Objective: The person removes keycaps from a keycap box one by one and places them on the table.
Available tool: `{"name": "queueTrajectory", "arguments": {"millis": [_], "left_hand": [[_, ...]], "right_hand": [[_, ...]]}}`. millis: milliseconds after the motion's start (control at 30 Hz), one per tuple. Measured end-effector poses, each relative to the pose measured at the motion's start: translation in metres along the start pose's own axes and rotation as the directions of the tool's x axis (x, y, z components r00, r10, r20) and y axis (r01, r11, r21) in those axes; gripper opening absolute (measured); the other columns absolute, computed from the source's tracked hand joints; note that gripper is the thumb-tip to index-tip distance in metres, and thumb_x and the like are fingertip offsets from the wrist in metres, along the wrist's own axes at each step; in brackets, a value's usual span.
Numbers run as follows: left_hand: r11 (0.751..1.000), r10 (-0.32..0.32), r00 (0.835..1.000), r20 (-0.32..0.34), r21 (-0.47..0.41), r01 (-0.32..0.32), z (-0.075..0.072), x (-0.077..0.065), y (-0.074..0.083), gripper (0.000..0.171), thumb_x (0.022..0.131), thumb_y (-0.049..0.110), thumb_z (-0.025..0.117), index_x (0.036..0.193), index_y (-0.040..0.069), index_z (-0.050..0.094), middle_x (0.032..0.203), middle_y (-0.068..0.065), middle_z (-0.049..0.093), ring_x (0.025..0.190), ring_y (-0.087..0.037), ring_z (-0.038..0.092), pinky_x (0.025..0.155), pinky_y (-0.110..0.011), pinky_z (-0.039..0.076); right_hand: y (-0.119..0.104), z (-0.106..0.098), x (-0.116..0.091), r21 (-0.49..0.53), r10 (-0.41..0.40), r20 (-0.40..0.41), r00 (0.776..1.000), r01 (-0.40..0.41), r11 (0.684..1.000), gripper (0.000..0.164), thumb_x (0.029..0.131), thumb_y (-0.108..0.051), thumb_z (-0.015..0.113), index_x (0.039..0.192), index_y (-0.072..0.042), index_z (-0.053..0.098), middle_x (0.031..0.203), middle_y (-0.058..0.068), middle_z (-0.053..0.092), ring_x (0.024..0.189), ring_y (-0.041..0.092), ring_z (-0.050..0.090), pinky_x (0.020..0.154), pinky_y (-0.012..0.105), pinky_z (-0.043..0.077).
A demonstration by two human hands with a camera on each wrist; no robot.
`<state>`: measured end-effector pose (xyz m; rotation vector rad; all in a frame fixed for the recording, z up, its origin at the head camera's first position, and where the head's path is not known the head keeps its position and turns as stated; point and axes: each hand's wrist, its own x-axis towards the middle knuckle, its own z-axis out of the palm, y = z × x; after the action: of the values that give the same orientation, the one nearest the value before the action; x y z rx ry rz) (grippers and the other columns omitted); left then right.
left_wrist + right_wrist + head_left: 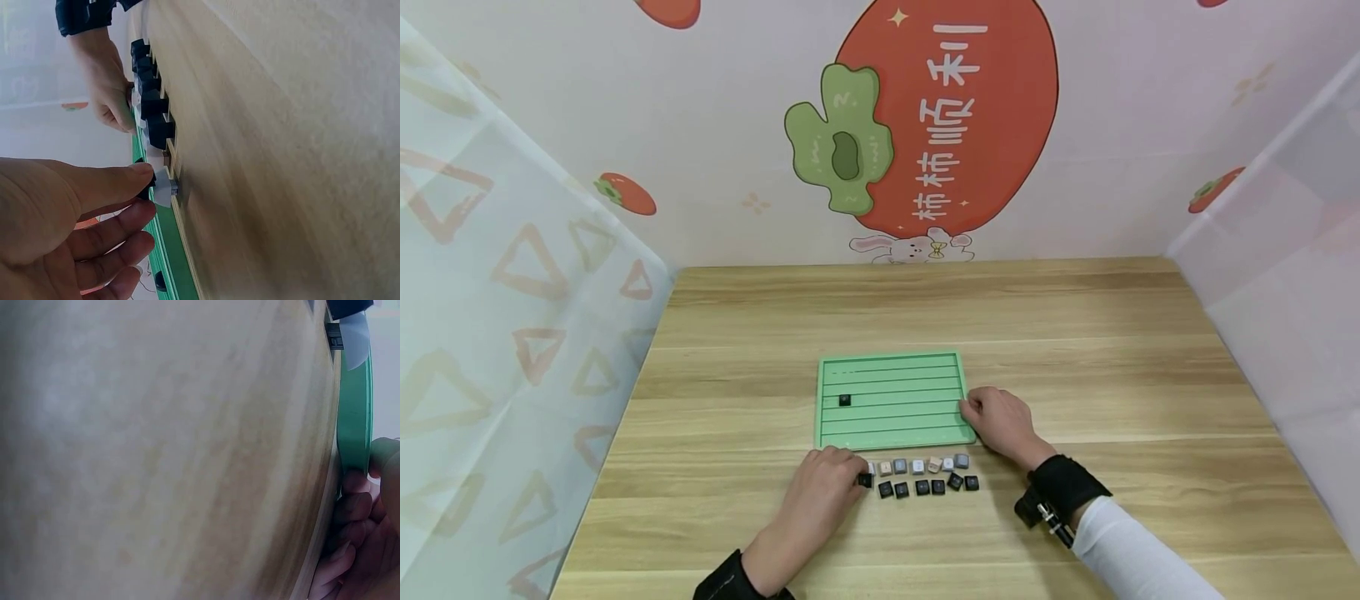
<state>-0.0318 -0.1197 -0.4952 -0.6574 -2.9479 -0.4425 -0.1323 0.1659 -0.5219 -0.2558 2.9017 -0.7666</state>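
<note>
On the table lies a green ridged board (898, 385) with one black keycap (845, 400) on its left part. My left hand (823, 492) is just below the board's front left corner, pinching another black keycap (865, 481) between thumb and fingers. In the left wrist view the thumb (125, 184) partly covers this keycap. My right hand (1000, 423) holds the board's right edge near the front corner. From the right wrist view, the thumb is on the upper side of the green rim (355, 419) and the other fingers are curled beneath.
In front of the board run two rows of keycaps: white, grey and beige ones (918, 467), then black ones (922, 487) nearer me. The wooden table (1075, 333) meets a printed backdrop (722, 108) behind, with pale sheets (512, 333) at the sides.
</note>
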Motion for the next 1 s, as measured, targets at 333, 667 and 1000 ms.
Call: {"name": "queueTrajectory", "arguments": {"millis": [333, 667, 1000], "left_hand": [[0.999, 0.034, 0.998, 0.046, 0.002, -0.034, 0.0053, -0.003, 0.0026, 0.023, 0.07, 0.019, 0.09, 0.089, 0.018, 0.077, 0.084, 0.006, 0.073, 0.081, -0.012, 0.066, 0.075, -0.03, 0.049], [0.998, 0.023, 0.997, 0.072, 0.059, -0.027, 0.0084, -0.0046, 0.0056, 0.024, 0.07, 0.021, 0.09, 0.09, 0.018, 0.077, 0.084, 0.005, 0.073, 0.082, -0.013, 0.065, 0.072, -0.029, 0.046], [0.997, 0.029, 0.998, 0.059, 0.071, -0.034, 0.0074, -0.0031, 0.0077, 0.024, 0.071, 0.023, 0.091, 0.089, 0.017, 0.076, 0.082, 0.005, 0.071, 0.081, -0.013, 0.065, 0.073, -0.03, 0.047]], "right_hand": [[0.0001, 0.0004, -0.0001, 0.002, 0.006, 0.012, 1.0, -0.006, 1.0, 0.048, 0.098, -0.025, 0.059, 0.057, -0.019, 0.035, 0.053, -0.007, 0.029, 0.049, 0.011, 0.029, 0.051, 0.025, 0.018], [0.0, 0.0005, -0.0005, 0.008, 0.011, 0.014, 1.0, -0.011, 1.0, 0.048, 0.098, -0.026, 0.06, 0.057, -0.019, 0.036, 0.053, -0.007, 0.029, 0.048, 0.011, 0.03, 0.051, 0.025, 0.019], [0.0, 0.0004, -0.0005, 0.004, 0.017, 0.016, 1.0, -0.017, 1.0, 0.048, 0.098, -0.026, 0.059, 0.057, -0.019, 0.035, 0.053, -0.007, 0.029, 0.048, 0.011, 0.03, 0.052, 0.025, 0.019]]}}
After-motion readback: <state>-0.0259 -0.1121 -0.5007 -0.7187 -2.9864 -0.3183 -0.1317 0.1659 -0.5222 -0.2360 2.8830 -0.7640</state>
